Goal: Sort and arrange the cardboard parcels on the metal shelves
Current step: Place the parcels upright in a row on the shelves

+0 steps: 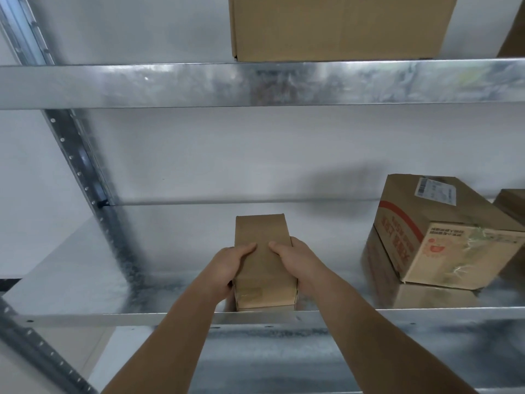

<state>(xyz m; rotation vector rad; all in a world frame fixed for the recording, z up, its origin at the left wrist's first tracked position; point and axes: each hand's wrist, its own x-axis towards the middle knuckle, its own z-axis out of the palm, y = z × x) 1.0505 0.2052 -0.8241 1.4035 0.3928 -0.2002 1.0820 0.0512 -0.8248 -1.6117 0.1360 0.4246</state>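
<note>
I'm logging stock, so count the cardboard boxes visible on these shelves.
5: small box in both hands, printed box to its right, one partly seen behind it, big box and a corner above. More may be out of view.

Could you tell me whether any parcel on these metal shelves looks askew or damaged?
Yes. The red-printed cardboard box on the right of the middle metal shelf sits turned at an angle to its front edge, its print upside down, with wrinkled clear tape on its near face.

White wall (176,155) (plain) behind
</note>
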